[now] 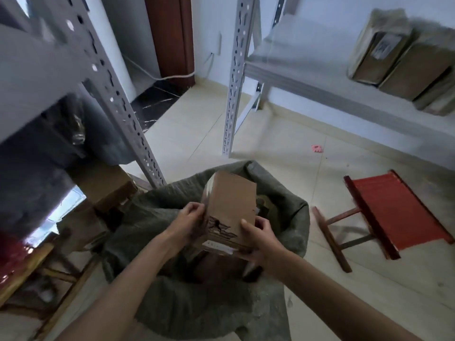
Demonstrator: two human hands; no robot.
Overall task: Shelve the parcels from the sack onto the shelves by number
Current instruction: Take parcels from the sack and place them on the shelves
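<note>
Both hands, left point(190, 217) and right point(259, 236), hold a cardboard parcel point(230, 205) (each grip curled round one edge) above the open grey sack point(157, 217).

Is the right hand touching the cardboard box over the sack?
Touching. The head view shows the right hand gripping the cardboard box at its lower right edge, thumb on the front face, above the sack.

The label on the cardboard box point(230, 205) is smeared and unreadable. The sack point(157, 217) hides its lower contents (dark inside). Far right, the shelved parcels point(403, 62) are blurred and cut by the edge; near left, the shelf point(37, 77) is motion-blurred.
</note>
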